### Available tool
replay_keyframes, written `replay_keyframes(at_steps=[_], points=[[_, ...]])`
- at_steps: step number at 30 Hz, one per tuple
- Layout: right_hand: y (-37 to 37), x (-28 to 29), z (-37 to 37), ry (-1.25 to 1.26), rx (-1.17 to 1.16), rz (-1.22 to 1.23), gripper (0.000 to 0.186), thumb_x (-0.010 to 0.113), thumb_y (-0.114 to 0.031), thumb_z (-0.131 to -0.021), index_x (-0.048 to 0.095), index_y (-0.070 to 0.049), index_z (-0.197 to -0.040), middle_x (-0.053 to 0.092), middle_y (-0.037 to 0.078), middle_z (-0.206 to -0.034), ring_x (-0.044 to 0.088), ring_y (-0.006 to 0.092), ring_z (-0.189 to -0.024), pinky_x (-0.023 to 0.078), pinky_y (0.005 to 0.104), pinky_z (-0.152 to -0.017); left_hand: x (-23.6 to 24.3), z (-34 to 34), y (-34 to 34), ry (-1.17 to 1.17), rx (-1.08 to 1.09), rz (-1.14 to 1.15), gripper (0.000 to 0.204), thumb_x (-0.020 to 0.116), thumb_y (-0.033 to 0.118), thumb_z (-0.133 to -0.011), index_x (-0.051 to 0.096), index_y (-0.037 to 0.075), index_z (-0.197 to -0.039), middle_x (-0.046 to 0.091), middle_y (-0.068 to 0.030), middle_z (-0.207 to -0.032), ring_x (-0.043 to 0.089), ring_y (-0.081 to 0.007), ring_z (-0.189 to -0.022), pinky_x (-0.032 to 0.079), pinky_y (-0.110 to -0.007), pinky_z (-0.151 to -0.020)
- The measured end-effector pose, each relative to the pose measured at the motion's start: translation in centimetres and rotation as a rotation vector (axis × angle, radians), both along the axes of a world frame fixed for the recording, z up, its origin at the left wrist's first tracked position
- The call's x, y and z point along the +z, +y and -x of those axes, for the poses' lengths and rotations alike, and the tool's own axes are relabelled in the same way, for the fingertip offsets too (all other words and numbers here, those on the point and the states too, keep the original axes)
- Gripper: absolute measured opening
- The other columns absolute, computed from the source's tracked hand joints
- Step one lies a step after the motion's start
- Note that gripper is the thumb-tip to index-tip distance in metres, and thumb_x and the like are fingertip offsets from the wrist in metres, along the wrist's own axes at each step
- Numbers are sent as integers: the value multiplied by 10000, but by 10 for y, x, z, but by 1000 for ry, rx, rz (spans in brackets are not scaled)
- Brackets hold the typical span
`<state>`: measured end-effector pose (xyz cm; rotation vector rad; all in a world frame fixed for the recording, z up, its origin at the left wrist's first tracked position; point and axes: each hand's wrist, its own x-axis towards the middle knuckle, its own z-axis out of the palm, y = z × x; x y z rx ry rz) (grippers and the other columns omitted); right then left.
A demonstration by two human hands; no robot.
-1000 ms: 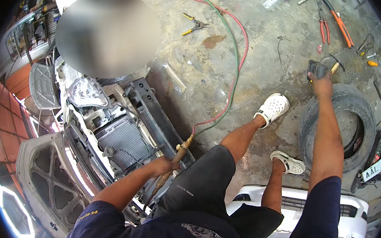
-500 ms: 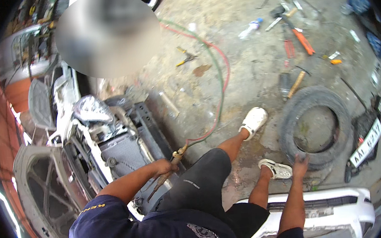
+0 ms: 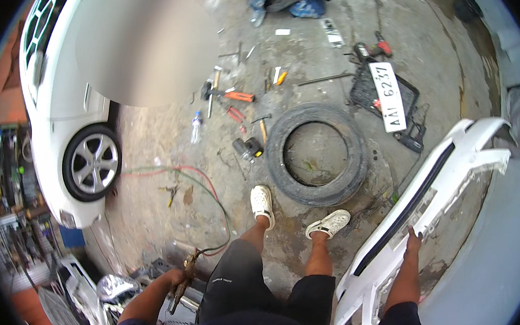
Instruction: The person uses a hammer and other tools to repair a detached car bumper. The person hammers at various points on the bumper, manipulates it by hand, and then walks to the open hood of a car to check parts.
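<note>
My left hand (image 3: pixel 175 278) is closed around a brass-coloured gas torch (image 3: pixel 189 267) at the lower left, beside the opened front of a car (image 3: pixel 109 296). Red and green hoses (image 3: pixel 210 194) run from the torch across the floor. Over the white car bumper (image 3: pixel 415 196) on my right, my right hand (image 3: pixel 413 242) hangs with its fingertips apart and nothing visible in it. Whether it touches the bumper I cannot tell. A worn black tyre (image 3: pixel 354 155) lies flat just beyond my feet.
Beyond the tyre are a hammer with an orange grip (image 3: pixel 236 95), a plastic bottle (image 3: pixel 196 128), pliers (image 3: pixel 170 195) and a cordless drill (image 3: pixel 381 46). A number plate (image 3: pixel 388 97) lies on black parts. A white car (image 3: pixel 63 104) stands left; a pale wall edges the right.
My view has swung to the right, so the bumper shows more fully. My right hand has gone from near the tyre to over the bumper. The torch stays in my left hand.
</note>
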<state>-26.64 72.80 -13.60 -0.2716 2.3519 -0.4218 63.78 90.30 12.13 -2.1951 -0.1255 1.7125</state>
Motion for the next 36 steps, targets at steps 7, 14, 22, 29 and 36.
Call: replay_keyframes(at_steps=[7, 14, 22, 29, 36], points=[[25, -50, -4, 6, -155, 25, 1098, 830, -459, -851, 230, 75, -1600, 433, 315, -1561, 459, 393, -1442, 367, 432, -1190, 56, 80, -99, -151, 1, -55, 244, 767, 265, -930, 754, 55, -1052, 716, -76, -901, 649, -222, -722, 512, -389, -637], [6, -12, 13, 626, -45, -480, 882, 773, -511, -848, 375, -28, -1470, 504, 235, -1355, 569, 465, -1223, 490, 587, -1019, 84, 128, -115, -1, -250, 11, 321, 732, 263, -933, 750, 10, -1129, 752, -111, -1012, 715, -223, -943, 576, -368, -862], [80, -52, 84, 1, -7, -103, 622, 726, -412, -935, 661, 134, -1226, 661, 336, -1282, 637, 439, -1218, 496, 445, -1043, 78, 164, -153, -20, -237, 21, 314, 707, 355, -955, 736, 48, -1015, 711, -81, -902, 628, -214, -721, 511, -372, -652], [61, 76, 53, 292, 122, -147, 670, 746, -507, -902, 696, 111, -1153, 700, 336, -1162, 685, 475, -1087, 538, 499, -916, 75, 131, -126, 8, -149, 5, 339, 738, 326, -932, 737, 41, -1116, 717, -91, -895, 658, -222, -704, 539, -369, -585], [65, 227, -15, 359, 5, 202, 600, 856, -332, -853, 681, 150, -1166, 724, 319, -1134, 711, 385, -1039, 522, 455, -946, 79, 137, -141, 102, -149, 50, 368, 707, 441, -936, 696, 78, -997, 674, -71, -839, 566, -217, -623, 464, -377, -572]])
